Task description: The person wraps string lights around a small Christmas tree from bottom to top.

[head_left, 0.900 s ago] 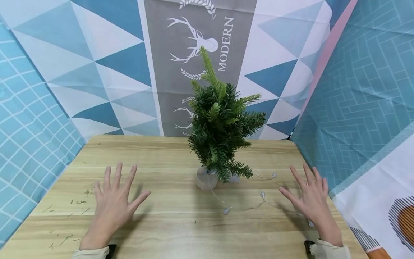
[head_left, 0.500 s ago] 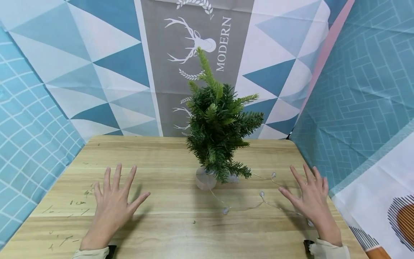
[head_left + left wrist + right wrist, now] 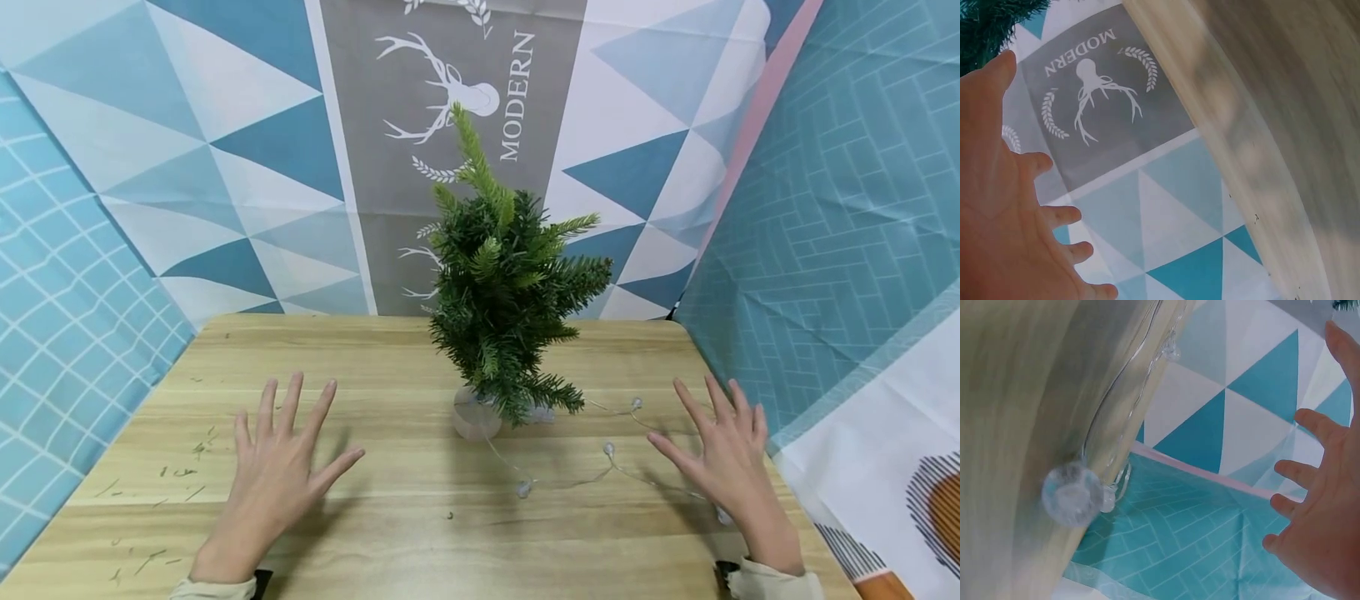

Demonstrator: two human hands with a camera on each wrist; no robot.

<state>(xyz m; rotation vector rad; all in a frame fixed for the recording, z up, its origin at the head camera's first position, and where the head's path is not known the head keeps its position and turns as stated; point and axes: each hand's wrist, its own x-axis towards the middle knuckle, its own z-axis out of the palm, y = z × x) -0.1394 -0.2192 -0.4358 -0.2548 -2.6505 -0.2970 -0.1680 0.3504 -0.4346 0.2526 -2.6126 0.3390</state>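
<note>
A small green artificial fir tree (image 3: 506, 275) stands on a pale round base (image 3: 476, 421) at the middle of a wooden table (image 3: 390, 367). A thin wire string of clear bulbs (image 3: 607, 451) lies on the table to the right of the base; one bulb (image 3: 1072, 494) shows close up in the right wrist view. My left hand (image 3: 281, 454) hovers over the table left of the tree, fingers spread and straight, holding nothing. My right hand (image 3: 720, 454) hovers at the right, fingers spread, above the wire's end. The left hand (image 3: 1004, 212) and right hand (image 3: 1319, 506) show as open palms in the wrist views.
Patterned cloth backdrops surround the table: a grey deer panel (image 3: 450, 92) marked MODERN behind, blue grid cloth (image 3: 60, 333) at left, teal herringbone cloth (image 3: 840, 217) at right. Several loose green needles (image 3: 172, 475) lie scattered on the table's left side.
My left hand has moved slightly to the right and forward, toward the tree. The right hand, tree and light string stay as they were.
</note>
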